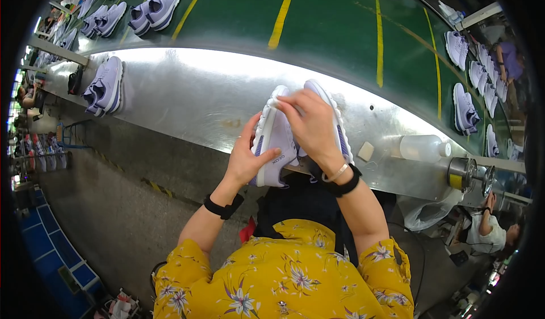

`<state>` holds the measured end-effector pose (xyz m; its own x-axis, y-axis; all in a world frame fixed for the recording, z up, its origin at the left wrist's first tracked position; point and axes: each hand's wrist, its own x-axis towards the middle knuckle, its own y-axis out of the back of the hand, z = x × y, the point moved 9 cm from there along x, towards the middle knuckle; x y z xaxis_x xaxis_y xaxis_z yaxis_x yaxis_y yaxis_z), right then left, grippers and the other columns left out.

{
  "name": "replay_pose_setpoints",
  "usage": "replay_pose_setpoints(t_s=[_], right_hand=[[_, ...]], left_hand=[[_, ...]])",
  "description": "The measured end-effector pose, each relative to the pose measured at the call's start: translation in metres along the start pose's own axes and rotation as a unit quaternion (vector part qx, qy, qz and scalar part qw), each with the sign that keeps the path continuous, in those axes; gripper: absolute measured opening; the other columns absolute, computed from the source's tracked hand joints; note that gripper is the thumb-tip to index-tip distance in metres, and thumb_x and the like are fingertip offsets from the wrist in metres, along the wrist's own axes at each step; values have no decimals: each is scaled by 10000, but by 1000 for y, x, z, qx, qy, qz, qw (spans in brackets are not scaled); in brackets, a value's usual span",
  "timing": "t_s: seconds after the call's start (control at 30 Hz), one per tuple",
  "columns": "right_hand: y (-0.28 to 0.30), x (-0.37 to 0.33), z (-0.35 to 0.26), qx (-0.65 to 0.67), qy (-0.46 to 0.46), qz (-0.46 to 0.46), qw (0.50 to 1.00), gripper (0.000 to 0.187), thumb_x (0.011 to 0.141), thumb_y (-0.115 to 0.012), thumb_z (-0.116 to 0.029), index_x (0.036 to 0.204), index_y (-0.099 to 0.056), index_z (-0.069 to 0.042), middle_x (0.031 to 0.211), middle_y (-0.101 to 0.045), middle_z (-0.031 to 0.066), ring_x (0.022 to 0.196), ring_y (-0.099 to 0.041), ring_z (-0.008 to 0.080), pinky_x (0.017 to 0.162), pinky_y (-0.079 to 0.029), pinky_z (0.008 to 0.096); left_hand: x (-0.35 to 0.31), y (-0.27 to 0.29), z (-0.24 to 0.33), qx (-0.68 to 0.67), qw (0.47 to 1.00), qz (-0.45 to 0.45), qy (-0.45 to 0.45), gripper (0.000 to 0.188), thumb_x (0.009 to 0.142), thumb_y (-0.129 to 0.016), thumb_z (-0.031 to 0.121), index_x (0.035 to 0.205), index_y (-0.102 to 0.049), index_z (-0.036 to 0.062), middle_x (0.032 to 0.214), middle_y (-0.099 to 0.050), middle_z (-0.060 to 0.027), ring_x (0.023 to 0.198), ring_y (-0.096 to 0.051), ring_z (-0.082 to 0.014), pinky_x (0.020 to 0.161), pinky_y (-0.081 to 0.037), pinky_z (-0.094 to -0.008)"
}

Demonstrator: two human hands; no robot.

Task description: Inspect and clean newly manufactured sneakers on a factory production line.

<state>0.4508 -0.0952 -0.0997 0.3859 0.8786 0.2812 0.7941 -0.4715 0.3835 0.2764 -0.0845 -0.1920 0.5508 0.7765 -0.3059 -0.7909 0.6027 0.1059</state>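
A lavender sneaker point(279, 140) with a thick white sole is held on its side, toe pointing away from me. My left hand point(245, 159) grips it, thumb on the upper and fingers round the sole. At the toe end of that sole, my right hand point(311, 124) is closed in a pinch; a small whitish bit shows at its blurred fingertips, too unclear to name. Partly hidden behind my right hand, a second matching sneaker point(339, 127) rests on the metal bench point(187, 100).
A pale block point(365, 151), a translucent bottle point(421, 148) and a metal dispenser point(462, 174) stand to the right. Another sneaker pair point(106, 86) sits at the left. Beyond the bench runs a green conveyor belt point(335, 29) carrying more shoes. Other people work at the far sides.
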Motion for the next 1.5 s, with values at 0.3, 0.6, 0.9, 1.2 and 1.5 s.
replay_pose_setpoints(t_s=[0.3,0.6,0.9,1.2,1.5], right_hand=[[-47,-37,-19,-151,78,6,985,110,869,-727,-44,967,-699,-2,806,-532,116,715,-606,306,601,-504,407],[-44,-13,-1,-148,31,36,988,65,877,-724,-35,935,-694,-30,811,-533,134,672,-595,315,574,-485,390],[-39,-5,-5,-151,59,51,985,48,882,-725,-45,907,-688,-28,792,-533,131,652,-596,310,552,-485,397],[-40,-11,-1,-165,55,33,984,62,896,-721,-60,886,-670,-25,793,-532,131,669,-595,315,559,-483,395],[-53,-46,-17,-132,62,8,989,87,864,-758,-49,846,-675,-26,792,-545,144,617,-560,307,544,-463,408]], left_hand=[[2,8,-11,69,996,25,-43,872,771,-863,278,1500,-443,49,1280,-638,-218,1146,-639,-333,980,-502,-403],[3,6,-9,61,997,20,-32,857,774,-846,318,1508,-449,122,1307,-618,-221,1178,-591,-397,993,-482,-462],[2,4,1,82,995,18,-57,876,770,-846,313,1526,-431,157,1276,-609,-196,1186,-581,-396,990,-485,-471],[-3,2,-13,124,992,13,-13,880,770,-850,319,1528,-428,168,1302,-603,-204,1176,-577,-402,996,-483,-478],[3,4,-21,86,995,36,-23,871,770,-845,330,1521,-437,161,1309,-602,-201,1186,-580,-395,1002,-479,-479]])
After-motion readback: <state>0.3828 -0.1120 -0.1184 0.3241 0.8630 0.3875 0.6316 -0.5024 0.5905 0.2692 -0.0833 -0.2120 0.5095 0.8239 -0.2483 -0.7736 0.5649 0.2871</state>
